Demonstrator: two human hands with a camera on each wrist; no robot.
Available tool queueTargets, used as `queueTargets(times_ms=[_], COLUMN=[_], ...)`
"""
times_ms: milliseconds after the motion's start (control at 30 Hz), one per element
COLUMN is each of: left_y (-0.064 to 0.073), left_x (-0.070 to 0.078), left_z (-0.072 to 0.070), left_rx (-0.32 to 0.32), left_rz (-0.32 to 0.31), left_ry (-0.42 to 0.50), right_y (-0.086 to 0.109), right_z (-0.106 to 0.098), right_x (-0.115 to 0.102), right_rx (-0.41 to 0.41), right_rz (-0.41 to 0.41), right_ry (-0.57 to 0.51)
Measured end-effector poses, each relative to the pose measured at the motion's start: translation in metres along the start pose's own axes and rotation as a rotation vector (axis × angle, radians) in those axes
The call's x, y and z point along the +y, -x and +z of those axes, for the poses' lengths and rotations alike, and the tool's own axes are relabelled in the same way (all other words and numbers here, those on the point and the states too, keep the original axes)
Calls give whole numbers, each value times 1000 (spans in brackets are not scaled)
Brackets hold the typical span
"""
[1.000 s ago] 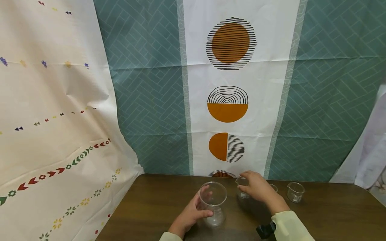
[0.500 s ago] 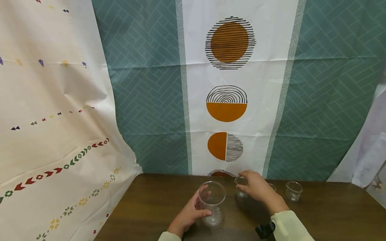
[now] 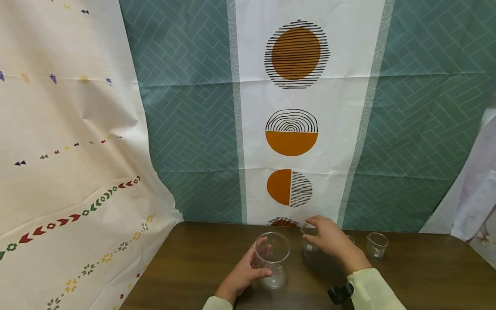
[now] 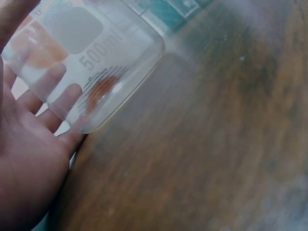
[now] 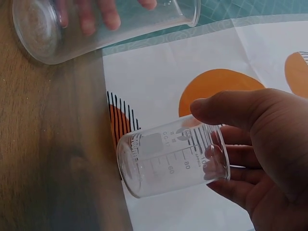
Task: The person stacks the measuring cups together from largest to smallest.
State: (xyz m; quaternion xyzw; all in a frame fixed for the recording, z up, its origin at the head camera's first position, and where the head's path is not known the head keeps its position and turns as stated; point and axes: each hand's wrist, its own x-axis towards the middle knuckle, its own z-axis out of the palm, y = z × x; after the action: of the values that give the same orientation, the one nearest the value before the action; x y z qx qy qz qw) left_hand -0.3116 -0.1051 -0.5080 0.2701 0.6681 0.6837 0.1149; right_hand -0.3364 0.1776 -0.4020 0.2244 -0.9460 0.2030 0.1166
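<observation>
A large clear glass beaker [image 3: 274,269], marked 500ml in the left wrist view, stands upright on the wooden table. My left hand [image 3: 245,274] holds it from the left, thumb at the front and fingers behind the glass. To its right, my right hand [image 3: 329,239] grips a small clear beaker [image 5: 168,163] near the rim, thumb on one side and fingers on the other. That small beaker shows printed graduations, 60 and 80 among them, and it looks free of liquid. In the head view the right hand covers much of it.
Another small beaker [image 3: 377,246] with a spout stands farther right on the table [image 3: 209,254]. Behind my right wrist, the rim of one more glass vessel [image 3: 351,239] shows. A patterned curtain [image 3: 193,129] hangs at the table's back edge.
My right hand and the small beaker have risen very slightly. The left hand and the large beaker keep their places.
</observation>
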Motion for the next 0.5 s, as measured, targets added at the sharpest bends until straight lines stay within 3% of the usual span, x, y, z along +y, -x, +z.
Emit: queueTargets(times_ms=[500], left_y=[1], left_x=[1], left_z=[0], left_rx=[3], left_rz=[1], left_ry=[-3], right_y=[-1], right_z=[-6], right_x=[-5], right_rx=[14], right_rz=[-19], right_ry=[30])
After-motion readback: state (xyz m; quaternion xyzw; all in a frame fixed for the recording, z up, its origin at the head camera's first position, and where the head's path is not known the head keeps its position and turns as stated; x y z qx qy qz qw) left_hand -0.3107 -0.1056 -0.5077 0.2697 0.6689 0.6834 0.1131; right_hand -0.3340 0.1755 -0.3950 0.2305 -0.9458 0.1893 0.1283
